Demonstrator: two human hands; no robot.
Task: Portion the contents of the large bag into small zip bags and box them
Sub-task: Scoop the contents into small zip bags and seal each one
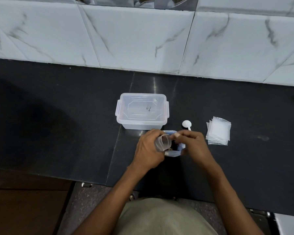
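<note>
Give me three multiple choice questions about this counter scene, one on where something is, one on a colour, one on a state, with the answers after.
1. Where does the stack of small bags lie?
A. right of the spoon
B. inside the box
C. left of the box

2. What colour is the spoon?
A. red
B. white
C. black

3. What state is the clear box in?
A. lid on
B. tipped on its side
C. open and filled to the top with bags

Answers: 1 A, the stack sits on the dark counter to the spoon's right. 2 B, its round bowl shows white. 3 A, the lid with side clips covers the upright box.
</note>
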